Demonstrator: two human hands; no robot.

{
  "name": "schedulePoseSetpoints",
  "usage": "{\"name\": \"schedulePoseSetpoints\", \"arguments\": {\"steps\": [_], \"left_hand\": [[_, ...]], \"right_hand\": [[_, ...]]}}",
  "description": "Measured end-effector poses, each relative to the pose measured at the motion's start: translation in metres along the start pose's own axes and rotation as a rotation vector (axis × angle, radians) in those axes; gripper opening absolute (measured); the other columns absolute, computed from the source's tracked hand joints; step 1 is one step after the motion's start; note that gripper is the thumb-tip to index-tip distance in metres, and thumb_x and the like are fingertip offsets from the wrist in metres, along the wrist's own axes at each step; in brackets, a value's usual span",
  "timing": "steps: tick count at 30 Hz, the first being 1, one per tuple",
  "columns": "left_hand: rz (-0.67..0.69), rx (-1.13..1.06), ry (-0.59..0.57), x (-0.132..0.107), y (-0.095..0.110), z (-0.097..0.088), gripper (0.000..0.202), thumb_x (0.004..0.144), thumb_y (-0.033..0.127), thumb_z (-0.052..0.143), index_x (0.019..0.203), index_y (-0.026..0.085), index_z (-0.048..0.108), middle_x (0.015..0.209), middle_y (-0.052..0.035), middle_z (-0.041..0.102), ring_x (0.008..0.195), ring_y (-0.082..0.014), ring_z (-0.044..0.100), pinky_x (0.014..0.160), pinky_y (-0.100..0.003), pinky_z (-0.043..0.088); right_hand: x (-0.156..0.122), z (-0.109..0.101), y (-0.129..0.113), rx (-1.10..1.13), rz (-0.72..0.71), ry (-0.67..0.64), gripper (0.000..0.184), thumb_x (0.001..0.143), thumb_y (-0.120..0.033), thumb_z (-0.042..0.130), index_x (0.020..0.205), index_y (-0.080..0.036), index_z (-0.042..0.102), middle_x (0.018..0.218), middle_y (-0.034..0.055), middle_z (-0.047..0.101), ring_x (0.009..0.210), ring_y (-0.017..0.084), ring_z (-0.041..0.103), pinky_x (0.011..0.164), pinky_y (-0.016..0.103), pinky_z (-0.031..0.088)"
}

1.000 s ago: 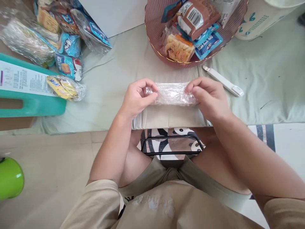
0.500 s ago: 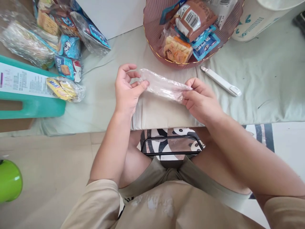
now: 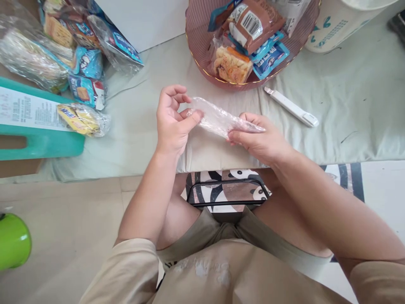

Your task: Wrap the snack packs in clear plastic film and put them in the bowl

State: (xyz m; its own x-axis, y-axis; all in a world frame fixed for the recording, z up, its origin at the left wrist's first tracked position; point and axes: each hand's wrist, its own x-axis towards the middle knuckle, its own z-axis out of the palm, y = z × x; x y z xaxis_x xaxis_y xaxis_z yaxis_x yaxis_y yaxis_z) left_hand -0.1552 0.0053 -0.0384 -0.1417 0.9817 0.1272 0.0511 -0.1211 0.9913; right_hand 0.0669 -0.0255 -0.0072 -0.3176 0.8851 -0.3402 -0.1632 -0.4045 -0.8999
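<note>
Now your left hand (image 3: 171,122) has lifted, pinching the upper end of the clear plastic wrapper (image 3: 218,118), your right hand (image 3: 259,141) pinches its lower end, so it slants, stretched, over the pale cloth (image 3: 348,109) below the pink basket (image 3: 196,50).

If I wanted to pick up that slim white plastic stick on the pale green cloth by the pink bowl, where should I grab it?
Probably at its middle, from above, pinching across the narrow width. The slim white plastic stick lies flat and slanted on the pale green cloth, both long sides free; its far end sits close to the pink bowl.
</note>
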Motion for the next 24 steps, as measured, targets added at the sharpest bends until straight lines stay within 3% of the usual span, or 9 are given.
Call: {"name": "schedulePoseSetpoints", "arguments": {"steps": [3, 6, 8, 12, 15, 17, 20, 24], "left_hand": [[-0.068, -0.002, -0.034, 0.001, -0.007, -0.005, 0.063, 0.067, 0.050, 0.095, 0.115, 0.032, 0.060, 0.103, -0.0026, 0.062, 0.093, -0.0195, 0.071, 0.071, -0.028, 0.060], [-0.075, 0.053, -0.040, -0.001, -0.014, -0.007, 0.059, 0.071, 0.049, 0.093, 0.116, 0.030, 0.060, 0.102, -0.0026, 0.061, 0.087, -0.0175, 0.070, 0.073, -0.030, 0.059], [-0.003, 0.134, 0.025, -0.004, -0.014, -0.006, 0.054, 0.074, 0.048, 0.091, 0.113, 0.028, 0.060, 0.105, -0.0031, 0.060, 0.088, -0.0165, 0.069, 0.077, -0.031, 0.059], [0.199, 0.262, 0.115, -0.016, -0.001, 0.009, 0.037, 0.086, 0.052, 0.080, 0.105, 0.025, 0.061, 0.109, -0.0050, 0.061, 0.102, -0.0197, 0.066, 0.090, -0.035, 0.057], [0.222, 0.220, -0.007, -0.027, 0.013, 0.027, 0.038, 0.093, 0.059, 0.069, 0.109, 0.025, 0.065, 0.113, -0.0067, 0.065, 0.114, -0.0229, 0.066, 0.097, -0.038, 0.056], [0.191, 0.140, -0.105, -0.032, 0.018, 0.038, 0.041, 0.095, 0.062, 0.064, 0.115, 0.026, 0.066, 0.118, -0.0075, 0.068, 0.118, -0.0236, 0.067, 0.098, -0.038, 0.057], [0.121, 0.006, -0.225, -0.036, 0.019, 0.047, 0.045, 0.095, 0.066, 0.061, 0.116, 0.027, 0.069, 0.113, -0.0062, 0.073, 0.113, -0.0239, 0.071, 0.094, -0.038, 0.060], [0.002, -0.138, -0.270, -0.037, 0.015, 0.049, 0.044, 0.093, 0.066, 0.065, 0.111, 0.026, 0.073, 0.102, -0.0040, 0.075, 0.103, -0.0222, 0.074, 0.089, -0.036, 0.062]], "right_hand": [[0.001, 0.000, 0.003, 0.021, -0.004, -0.002, 0.031, 0.070, -0.029, 0.086, 0.069, -0.021, 0.056, 0.068, -0.0036, 0.062, 0.064, 0.011, 0.057, 0.059, 0.026, 0.042], [0.003, 0.000, 0.010, 0.081, -0.082, 0.090, 0.036, 0.072, -0.042, 0.088, 0.075, -0.022, 0.059, 0.069, -0.0047, 0.057, 0.065, 0.011, 0.053, 0.059, 0.027, 0.042], [0.005, 0.002, 0.012, 0.108, -0.179, 0.176, 0.041, 0.074, -0.047, 0.089, 0.072, -0.023, 0.055, 0.067, -0.0054, 0.051, 0.062, 0.009, 0.048, 0.056, 0.026, 0.040], [0.005, 0.009, 0.011, 0.048, -0.355, 0.294, 0.044, 0.078, -0.037, 0.087, 0.064, -0.022, 0.048, 0.065, -0.0056, 0.050, 0.059, 0.008, 0.044, 0.055, 0.025, 0.037], [0.001, 0.014, 0.007, 0.010, -0.411, 0.229, 0.039, 0.081, -0.036, 0.085, 0.067, -0.021, 0.051, 0.074, -0.0037, 0.060, 0.067, 0.009, 0.053, 0.061, 0.026, 0.042], [-0.002, 0.016, 0.008, 0.051, -0.404, 0.149, 0.038, 0.082, -0.041, 0.084, 0.071, -0.022, 0.054, 0.071, -0.0047, 0.057, 0.064, 0.009, 0.051, 0.059, 0.026, 0.041], [-0.002, 0.016, 0.013, 0.143, -0.364, 0.038, 0.035, 0.084, -0.048, 0.083, 0.080, -0.024, 0.058, 0.065, -0.0068, 0.050, 0.056, 0.009, 0.043, 0.055, 0.026, 0.039], [0.004, 0.014, 0.019, 0.124, -0.369, 0.046, 0.033, 0.085, -0.054, 0.080, 0.089, -0.025, 0.065, 0.079, -0.0034, 0.061, 0.067, 0.011, 0.056, 0.065, 0.028, 0.050]]}}
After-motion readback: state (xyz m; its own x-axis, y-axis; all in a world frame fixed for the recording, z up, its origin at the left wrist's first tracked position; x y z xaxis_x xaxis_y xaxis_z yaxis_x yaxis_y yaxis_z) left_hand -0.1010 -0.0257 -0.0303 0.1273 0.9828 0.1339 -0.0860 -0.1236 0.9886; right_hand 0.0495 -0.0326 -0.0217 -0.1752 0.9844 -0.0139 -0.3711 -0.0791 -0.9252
